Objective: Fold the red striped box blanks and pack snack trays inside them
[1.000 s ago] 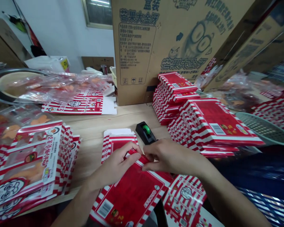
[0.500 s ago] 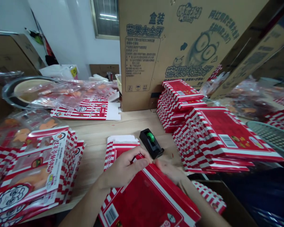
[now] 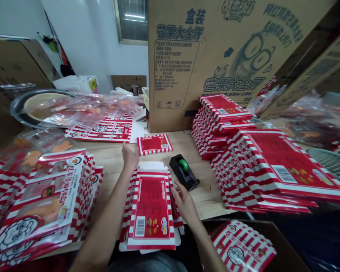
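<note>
Red-and-white striped carton blanks lie stacked at lower centre on the wooden table. The right hand, fingers loosely curled, sits at the stack's right edge, gripping nothing. The open, empty left hand is just beside a small red flat box. A black tape dispenser stands just beyond the right hand.

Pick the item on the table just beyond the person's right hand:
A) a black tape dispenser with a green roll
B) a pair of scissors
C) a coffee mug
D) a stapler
A: the black tape dispenser with its green roll stands on the wooden table just past the right hand.
</note>
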`<state>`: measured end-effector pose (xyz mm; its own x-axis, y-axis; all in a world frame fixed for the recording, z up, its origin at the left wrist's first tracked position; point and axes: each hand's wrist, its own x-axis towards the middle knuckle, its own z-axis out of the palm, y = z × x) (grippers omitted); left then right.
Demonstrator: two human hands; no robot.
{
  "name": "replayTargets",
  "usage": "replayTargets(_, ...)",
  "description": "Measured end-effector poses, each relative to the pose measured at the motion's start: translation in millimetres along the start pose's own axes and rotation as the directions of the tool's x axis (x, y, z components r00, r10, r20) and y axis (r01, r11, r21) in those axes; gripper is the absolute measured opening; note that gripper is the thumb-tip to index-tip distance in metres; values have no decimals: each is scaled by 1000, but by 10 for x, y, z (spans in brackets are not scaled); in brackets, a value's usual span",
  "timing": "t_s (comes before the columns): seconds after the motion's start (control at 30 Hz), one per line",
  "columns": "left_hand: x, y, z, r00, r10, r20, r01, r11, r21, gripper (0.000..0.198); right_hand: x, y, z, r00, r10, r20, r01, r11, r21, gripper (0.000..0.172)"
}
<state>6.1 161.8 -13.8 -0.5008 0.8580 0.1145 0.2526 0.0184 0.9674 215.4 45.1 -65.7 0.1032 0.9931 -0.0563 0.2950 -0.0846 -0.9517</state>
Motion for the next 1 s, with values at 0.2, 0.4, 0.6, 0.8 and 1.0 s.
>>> replayTargets(0.2,-879,-338,-353,987,-1,161,-36,973,226,18,-8,40,252,997,-72,-2,72,997,-39,54)
replayTargets(0.4,-1340,-89,-579,942,-45,332,42,999,16,45,-306,-287,217,995,-89,41,74,956,284,60)
replayTargets(0.6,-1419,180,-864,872,-43,488,73,996,-42,28,-450,-530,-11,998,9,69,-35,917,398,40)
replayTargets(0.8,-1413,209,-890,826,-65,561,95,995,-25,30,-527,-588,-95,999,-36,26,25,948,317,29)
replayTargets(1.0,-1360,321,-819,831,-161,532,285,946,-158,23,-484,-748,-133,983,76,166,-151,848,508,21)
